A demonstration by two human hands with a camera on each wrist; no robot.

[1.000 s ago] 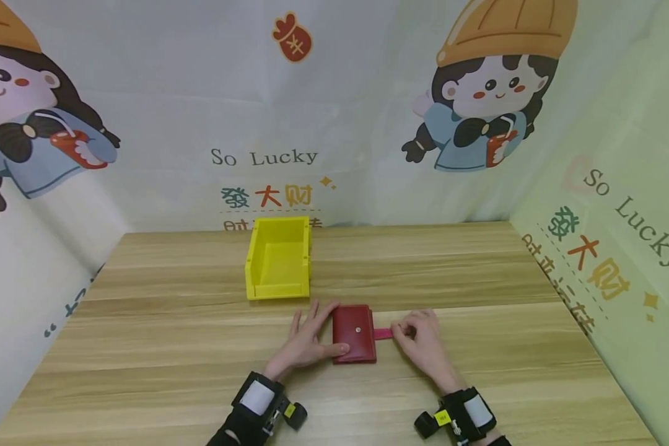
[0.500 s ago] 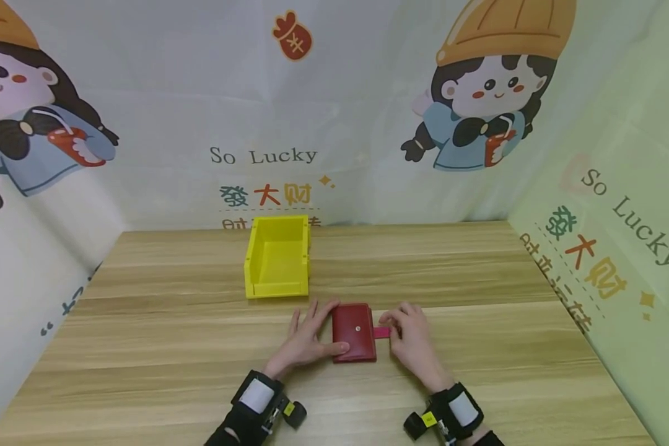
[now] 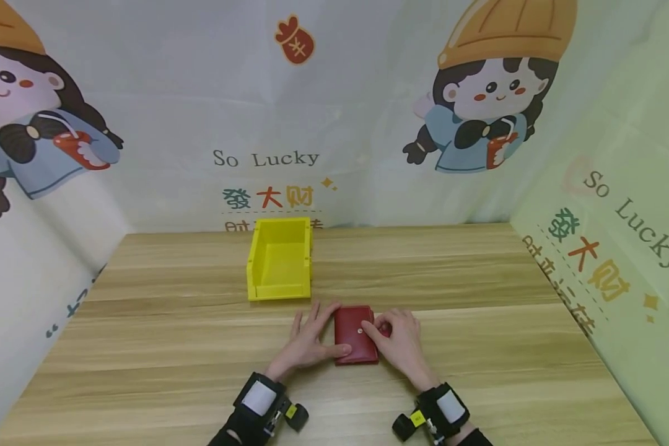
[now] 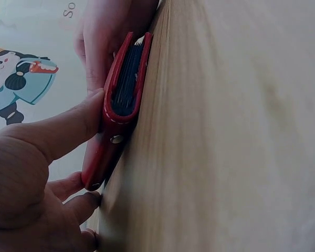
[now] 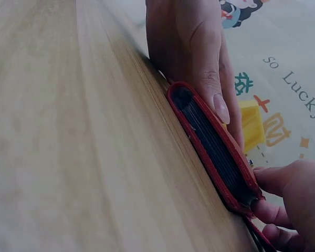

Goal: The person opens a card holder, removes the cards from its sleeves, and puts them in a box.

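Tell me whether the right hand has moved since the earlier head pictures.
Yes: against the yellow bin in the head view, the right hand has moved left, toward the red wallet.

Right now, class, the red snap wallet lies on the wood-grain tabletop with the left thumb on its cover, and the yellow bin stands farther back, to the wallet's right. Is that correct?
Not quite: the head view shows the yellow bin to the left of the red snap wallet, not its right. The rest stands.
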